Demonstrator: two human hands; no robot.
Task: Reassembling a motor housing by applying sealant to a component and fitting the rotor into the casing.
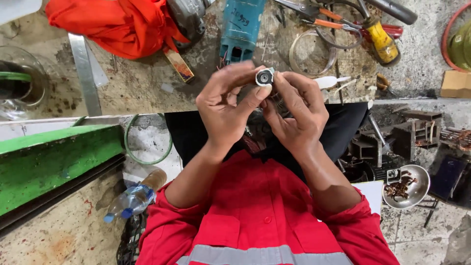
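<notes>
Red sleeves (186,221) raised, both hands (265,105) pinching a round metal part (265,77).

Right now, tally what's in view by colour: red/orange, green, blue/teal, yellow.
Red/orange: 2, the cloth and pliers
Green: 2, the beam and hose ring
Blue/teal: 1, the tool body
Yellow: 1, the yellow handle
Total: 6
Both hands hold a small silver part, not counted.

Single head-worn view, looking steeply down, close over hands, lap and workbench (147,88)
</notes>
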